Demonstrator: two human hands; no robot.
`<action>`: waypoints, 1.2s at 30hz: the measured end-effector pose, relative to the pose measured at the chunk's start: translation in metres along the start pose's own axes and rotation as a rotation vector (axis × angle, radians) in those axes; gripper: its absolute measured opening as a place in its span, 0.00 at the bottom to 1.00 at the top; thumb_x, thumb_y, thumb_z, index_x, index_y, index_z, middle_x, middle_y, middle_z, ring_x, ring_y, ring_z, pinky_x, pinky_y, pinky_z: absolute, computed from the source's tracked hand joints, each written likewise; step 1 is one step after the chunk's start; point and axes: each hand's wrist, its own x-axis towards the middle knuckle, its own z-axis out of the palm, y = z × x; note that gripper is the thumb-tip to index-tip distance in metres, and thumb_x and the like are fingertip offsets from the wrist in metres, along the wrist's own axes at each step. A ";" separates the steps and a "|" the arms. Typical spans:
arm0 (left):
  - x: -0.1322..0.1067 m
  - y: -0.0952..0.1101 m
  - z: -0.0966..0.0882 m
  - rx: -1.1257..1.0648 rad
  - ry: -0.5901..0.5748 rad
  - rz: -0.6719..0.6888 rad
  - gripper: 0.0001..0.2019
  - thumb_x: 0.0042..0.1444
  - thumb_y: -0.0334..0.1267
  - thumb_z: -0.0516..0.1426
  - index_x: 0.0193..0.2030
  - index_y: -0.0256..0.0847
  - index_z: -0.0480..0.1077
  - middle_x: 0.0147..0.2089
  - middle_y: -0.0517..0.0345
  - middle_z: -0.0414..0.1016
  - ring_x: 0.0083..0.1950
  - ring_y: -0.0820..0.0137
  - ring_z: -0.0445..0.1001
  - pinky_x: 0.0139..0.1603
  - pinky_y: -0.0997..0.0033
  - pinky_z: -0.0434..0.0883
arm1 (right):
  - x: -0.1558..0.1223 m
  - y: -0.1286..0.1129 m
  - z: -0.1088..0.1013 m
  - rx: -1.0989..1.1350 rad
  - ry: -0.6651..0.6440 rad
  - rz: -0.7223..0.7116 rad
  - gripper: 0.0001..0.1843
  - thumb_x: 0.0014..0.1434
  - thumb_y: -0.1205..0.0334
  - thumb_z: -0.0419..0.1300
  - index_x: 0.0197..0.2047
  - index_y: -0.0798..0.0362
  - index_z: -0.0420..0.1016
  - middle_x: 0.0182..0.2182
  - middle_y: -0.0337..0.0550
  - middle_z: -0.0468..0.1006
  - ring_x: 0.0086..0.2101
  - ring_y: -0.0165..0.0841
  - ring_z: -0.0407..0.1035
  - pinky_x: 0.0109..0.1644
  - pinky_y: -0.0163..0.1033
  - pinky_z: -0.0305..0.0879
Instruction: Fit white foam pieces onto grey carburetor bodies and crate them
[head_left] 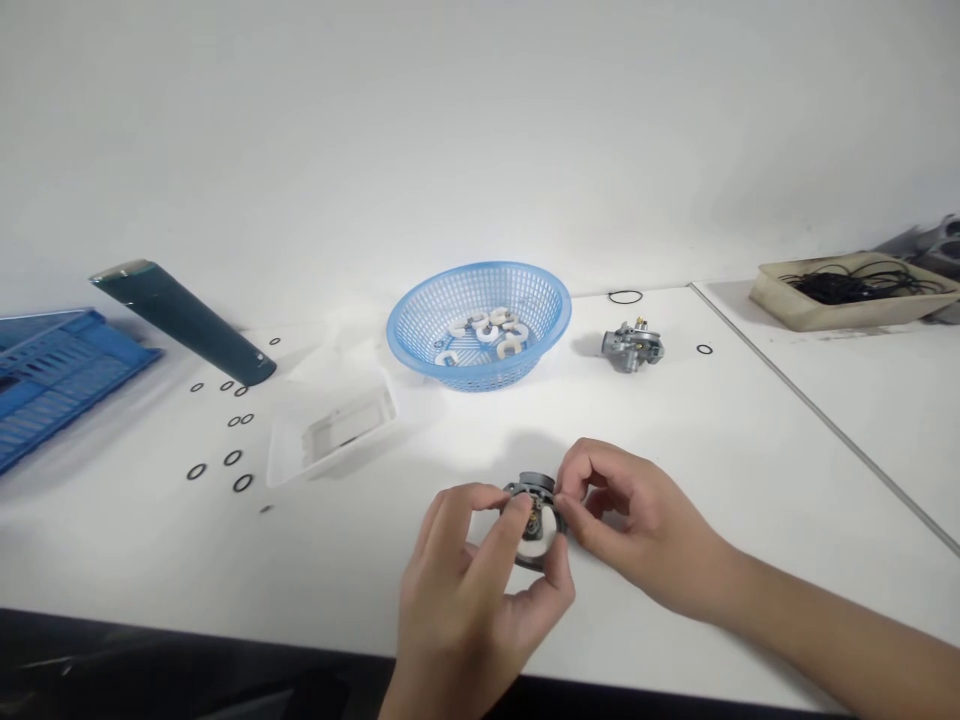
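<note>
My left hand (476,590) is closed around a grey metal carburetor (537,481), which it holds low over the front of the table. A white C-shaped float (549,528) sits on the carburetor's upward face, with small brass parts showing beside it. At the carburetor's right edge, thumb and forefinger of my right hand (637,515) are pinched together. Whatever is between those fingertips is too small or hidden to name. Behind my hands, a blue mesh basket (405,338) contains several white floats (487,333). Another carburetor (632,346) lies to the basket's right.
Several black O-rings (242,483) are scattered at left, near a dark teal standing object (195,325) and a white plastic tray (285,455). A blue crate (67,385) stands far left. At right, a cream tray (817,318) holds black rings beyond a table seam (825,418).
</note>
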 end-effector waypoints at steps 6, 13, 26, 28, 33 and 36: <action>0.004 -0.009 0.003 -0.079 0.006 0.012 0.12 0.59 0.29 0.74 0.49 0.36 0.83 0.43 0.49 0.82 0.41 0.68 0.82 0.26 0.78 0.75 | -0.002 -0.001 0.000 0.008 0.001 0.013 0.11 0.75 0.55 0.68 0.40 0.48 0.76 0.37 0.39 0.79 0.33 0.33 0.72 0.34 0.36 0.70; 0.010 -0.012 0.002 -0.193 0.016 -0.036 0.13 0.60 0.31 0.76 0.50 0.36 0.82 0.41 0.51 0.83 0.44 0.66 0.83 0.39 0.69 0.85 | -0.004 0.002 0.000 0.013 0.003 0.049 0.10 0.74 0.57 0.67 0.40 0.48 0.76 0.36 0.38 0.78 0.34 0.34 0.73 0.36 0.37 0.71; 0.015 -0.018 0.010 -0.403 -0.054 -0.070 0.15 0.58 0.27 0.75 0.51 0.36 0.82 0.37 0.58 0.79 0.41 0.68 0.87 0.52 0.63 0.93 | -0.003 0.005 -0.002 0.134 -0.032 0.029 0.09 0.74 0.61 0.68 0.40 0.48 0.74 0.39 0.38 0.76 0.33 0.32 0.71 0.35 0.36 0.70; 0.017 -0.020 0.010 -0.412 -0.060 -0.075 0.15 0.58 0.28 0.75 0.50 0.36 0.82 0.37 0.58 0.78 0.41 0.68 0.87 0.52 0.63 0.93 | -0.003 0.005 -0.002 0.139 -0.035 0.033 0.09 0.75 0.61 0.67 0.40 0.48 0.73 0.39 0.38 0.76 0.34 0.32 0.71 0.36 0.36 0.70; 0.013 -0.022 0.009 -0.442 -0.075 -0.102 0.16 0.57 0.27 0.74 0.52 0.37 0.83 0.38 0.57 0.79 0.43 0.65 0.88 0.52 0.60 0.93 | -0.003 0.006 -0.003 0.145 -0.044 0.031 0.10 0.75 0.62 0.67 0.40 0.48 0.73 0.39 0.39 0.76 0.34 0.33 0.70 0.36 0.37 0.69; 0.009 -0.023 0.009 -0.445 -0.068 -0.132 0.16 0.58 0.28 0.74 0.53 0.37 0.83 0.39 0.55 0.80 0.43 0.65 0.88 0.49 0.61 0.93 | -0.003 0.007 -0.003 0.162 -0.053 0.028 0.10 0.78 0.61 0.66 0.41 0.48 0.73 0.39 0.40 0.77 0.35 0.35 0.71 0.37 0.37 0.70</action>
